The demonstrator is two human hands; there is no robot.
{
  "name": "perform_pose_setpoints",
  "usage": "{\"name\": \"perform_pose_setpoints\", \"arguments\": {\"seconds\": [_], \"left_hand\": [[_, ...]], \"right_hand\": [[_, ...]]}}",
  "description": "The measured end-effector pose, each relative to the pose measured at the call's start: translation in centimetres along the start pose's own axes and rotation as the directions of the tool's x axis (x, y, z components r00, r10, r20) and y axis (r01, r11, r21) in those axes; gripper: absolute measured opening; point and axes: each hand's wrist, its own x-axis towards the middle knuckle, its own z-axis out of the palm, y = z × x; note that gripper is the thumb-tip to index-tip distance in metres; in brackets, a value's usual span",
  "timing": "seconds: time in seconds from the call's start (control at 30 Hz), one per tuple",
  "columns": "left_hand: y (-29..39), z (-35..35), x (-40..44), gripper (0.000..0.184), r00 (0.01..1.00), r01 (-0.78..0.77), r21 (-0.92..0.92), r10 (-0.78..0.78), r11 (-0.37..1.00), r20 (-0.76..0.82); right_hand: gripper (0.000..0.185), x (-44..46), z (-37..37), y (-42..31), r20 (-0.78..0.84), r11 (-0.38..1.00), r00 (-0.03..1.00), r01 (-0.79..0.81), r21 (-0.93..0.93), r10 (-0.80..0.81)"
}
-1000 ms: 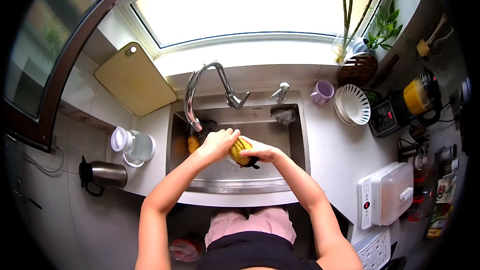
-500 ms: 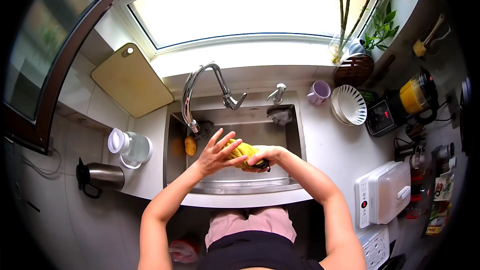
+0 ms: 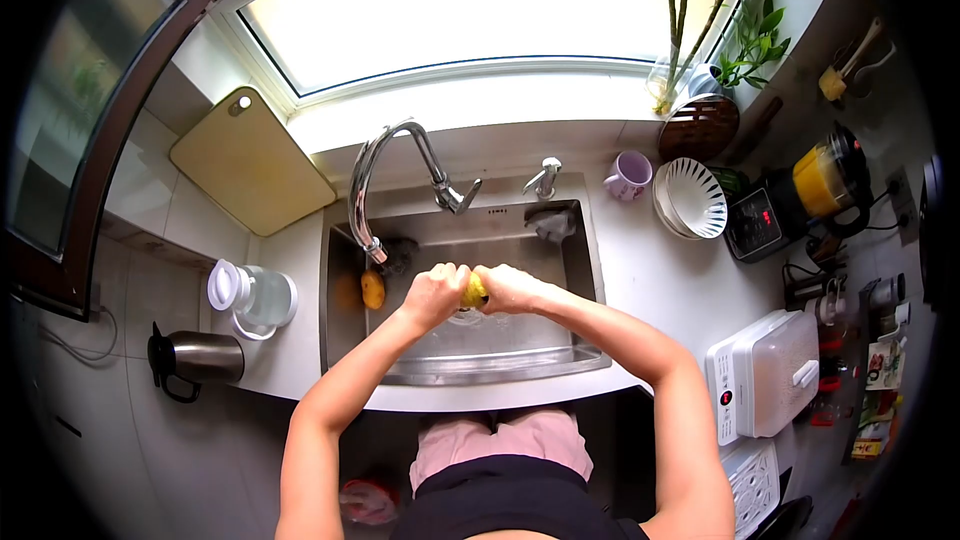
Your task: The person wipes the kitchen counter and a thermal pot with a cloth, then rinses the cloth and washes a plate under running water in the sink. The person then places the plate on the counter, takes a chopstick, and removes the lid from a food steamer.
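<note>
We hold the yellow bundle (image 3: 475,291) above the middle of the sink (image 3: 520,340), between our left hand (image 3: 434,297) and our right hand (image 3: 510,290). Both hands are closed into fists, fingers curled and pressed in around the bundle from opposite sides, with only a short yellow section and a dark patch exposed between them. The paired grip likely lets each hand resist the other's pull or turn. The position over the sink appears chosen so that any drips land inside it and not on the counter (image 3: 650,285).

The faucet (image 3: 362,180) arches over the left part of the sink; its spout end points down to the left of our hands, which probably leaves them room to work. A yellow, rounded item (image 3: 373,290) lies by the left wall of the sink, near a dark, crumpled item (image 3: 401,256). A grey, crumpled item (image 3: 552,223) sits at the back right corner. We judge that these edge positions keep the centre accessible. To the right, the mug (image 3: 629,176) stands beside the bowls (image 3: 697,200), which are nested, presumably to save counter space.
</note>
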Motion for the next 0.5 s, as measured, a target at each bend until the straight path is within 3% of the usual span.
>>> {"name": "perform_pose_setpoints", "arguments": {"seconds": [0.03, 0.1, 0.2, 0.23, 0.27, 0.33, 0.37, 0.43, 0.47, 0.5], "left_hand": [[0.2, 0.2, 0.0, 0.015, 1.0, 0.001, -0.003, -0.001, 1.0, 0.006], [0.5, 0.4, 0.2, 0.018, 0.989, 0.139, -0.152, -0.131, 0.979, 0.063], [0.9, 0.1, 0.5, 0.025, 0.937, 0.327, -0.299, -0.267, 0.897, 0.224], [1.1, 0.0, 0.6, 0.026, 0.901, 0.417, -0.365, -0.326, 0.832, 0.286], [1.0, 0.3, 0.6, 0.026, 0.901, 0.415, -0.364, -0.322, 0.834, 0.29], [1.0, 0.7, 0.7, 0.025, 0.9, 0.432, -0.606, -0.36, 0.668, 0.244], [1.1, 0.6, 0.8, 0.025, 0.9, 0.432, -0.606, -0.359, 0.668, 0.246], [1.7, 0.5, 1.0, 0.023, 0.817, 0.572, -0.641, -0.427, 0.512, 0.387], [2.6, 0.9, 1.3, 0.015, 0.698, 0.674, -0.689, -0.534, 0.265, 0.477], [3.0, 0.9, 1.5, 0.015, 0.699, 0.675, -0.688, -0.53, 0.267, 0.48]], "right_hand": [[0.044, -0.1, 0.1, -0.5, -0.031, 0.992, 0.997, -0.075, -0.1, 0.072], [0.04, 0.3, 0.6, -0.1, -0.082, 0.981, 0.996, -0.061, -0.186, 0.047], [0.024, 1.0, 1.1, 1.0, -0.233, 0.918, 0.955, 0.084, -0.387, -0.185], [0.024, 1.1, 1.1, 1.2, -0.234, 0.919, 0.955, 0.082, -0.385, -0.183], [0.02, 1.3, 1.0, 1.4, -0.266, 0.877, 0.924, 0.126, -0.464, -0.274], [0.013, 1.9, 0.8, 1.7, -0.305, 0.794, 0.871, 0.144, -0.591, -0.385], [0.013, 2.0, 0.7, 1.8, -0.305, 0.795, 0.871, 0.143, -0.59, -0.384], [0.009, 2.3, 0.6, 2.3, -0.314, 0.71, 0.804, 0.18, -0.681, -0.505], [0.009, 2.6, 0.8, 2.6, -0.339, 0.666, 0.752, 0.174, -0.725, -0.566], [0.009, 2.9, 1.0, 2.9, -0.342, 0.669, 0.753, 0.171, -0.723, -0.562]]}}
